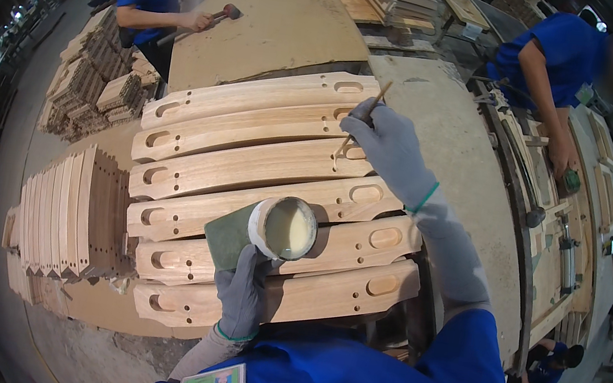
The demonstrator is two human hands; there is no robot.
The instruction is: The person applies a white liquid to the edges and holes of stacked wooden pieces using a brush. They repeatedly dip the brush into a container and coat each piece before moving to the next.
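Note:
My left hand [241, 297], in a grey glove with a green cuff edge, is closed on a white round tub [260, 220] of cream-coloured liquid [293, 229]. A flat dark green piece [227, 234] juts out beside the tub; how it is held is hidden. My right hand [396, 149], gloved alike, pinches a thin wooden stick [343, 148]. The stick's lower tip points down near the holes at the right end of a pale wooden board [246, 171]. Several such boards lie side by side in a row, each with oval slots and small round holes at its ends.
More slotted boards stand stacked at the left [73, 212]. A person in blue with a mallet [228, 12] is at the far left, beside a brown-topped table [291, 31]. Another blue-clad person [555, 66] bends over a bench with clamps [567, 262] at the right.

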